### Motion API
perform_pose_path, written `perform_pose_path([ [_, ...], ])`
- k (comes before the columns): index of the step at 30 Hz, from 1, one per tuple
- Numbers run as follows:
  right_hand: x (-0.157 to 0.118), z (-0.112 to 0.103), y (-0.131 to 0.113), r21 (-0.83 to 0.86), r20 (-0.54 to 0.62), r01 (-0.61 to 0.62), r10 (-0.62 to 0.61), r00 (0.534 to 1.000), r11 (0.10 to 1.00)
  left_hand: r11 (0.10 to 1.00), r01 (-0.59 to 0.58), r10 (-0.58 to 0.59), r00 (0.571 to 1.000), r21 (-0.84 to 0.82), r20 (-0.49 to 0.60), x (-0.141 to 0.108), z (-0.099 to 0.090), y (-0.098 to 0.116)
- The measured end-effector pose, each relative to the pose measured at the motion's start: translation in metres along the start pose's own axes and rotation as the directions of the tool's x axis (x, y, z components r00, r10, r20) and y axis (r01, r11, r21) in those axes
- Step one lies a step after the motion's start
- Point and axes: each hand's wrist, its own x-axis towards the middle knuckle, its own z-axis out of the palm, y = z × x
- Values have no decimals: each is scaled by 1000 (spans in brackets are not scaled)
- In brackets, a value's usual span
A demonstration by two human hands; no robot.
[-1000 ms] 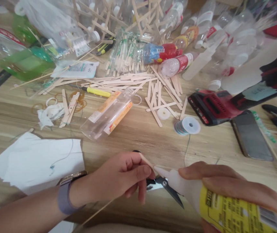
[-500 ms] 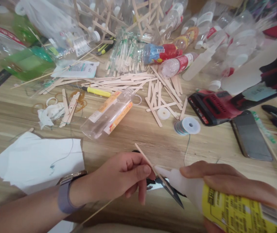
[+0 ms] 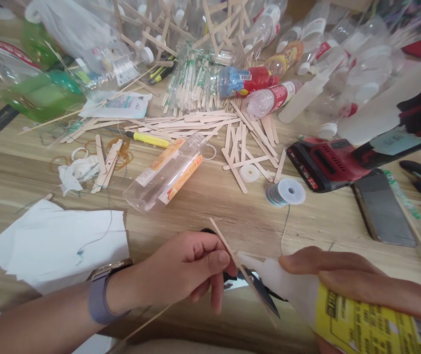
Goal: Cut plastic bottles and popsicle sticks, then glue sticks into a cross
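Observation:
Between thumb and fingers, my left hand (image 3: 199, 268) pinches a thin wooden craft stick (image 3: 245, 275) that slants down to the right. My right hand (image 3: 361, 280) is wrapped round a glue bottle (image 3: 361, 319) with a yellow label. Its white nozzle points left, its tip close by the stick; whether they touch I cannot tell. Beneath the stick lie black-handled scissors (image 3: 267, 297), partly hidden by my left hand. A spool of thread (image 3: 286, 191) sits beyond my hands, its thread trailing toward the bottle.
A clear plastic bottle (image 3: 166, 172) lies mid-table before a pile of craft sticks (image 3: 195, 123). On the right are a red and black power tool (image 3: 328, 162) and a phone (image 3: 383, 209). White paper (image 3: 59, 241) lies at left. Several plastic bottles crowd the back.
The glue bottle in my right hand has shifted slightly right and down. The craft stick's lower end has swung a little downward to the right. My left hand is almost still.

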Motion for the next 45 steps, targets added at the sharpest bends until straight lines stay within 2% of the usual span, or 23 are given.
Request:
perform_pose_path([
  [5, 1, -2, 3, 116, 54, -4, -2, 999, 993, 1000, -14, 14, 1000, 23, 9, -1, 0, 1],
  [7, 1, -4, 4, 122, 85, 11, -22, 996, 993, 999, -24, 24, 1000, 36, 11, -1, 0, 1],
  [12, 2, -3, 4, 115, 47, 10, -16, 999, 993, 997, -31, 30, 1000, 65, 8, -1, 1, 1],
  [21, 1, -7, 5, 114, 112, 12, -25, 993, 993, 998, 13, -13, 1000, 63, 7, -2, 1, 0],
  [28, 0, 4, 1, 131, 20, -16, 14, 1000, 991, 999, 11, -11, 1000, 33, 10, -2, 1, 1],
  [34, 1, -4, 1, 169, 83, -44, 31, 996, 985, 999, 4, -4, 1000, 46, 8, -2, 2, 2],
  [39, 1, -4, 4, 139, 85, -28, 16, 996, 990, 999, 0, -1, 1000, 34, 12, -1, 0, -1],
  [43, 0, 0, 4, 117, 12, -35, 33, 999, 992, 1000, -6, 6, 1000, 8, 20, 0, 0, -3],
  [45, 1, 0, 4, 119, 49, -22, 17, 999, 993, 1000, -14, 14, 999, -3, 29, 0, 0, -3],
])
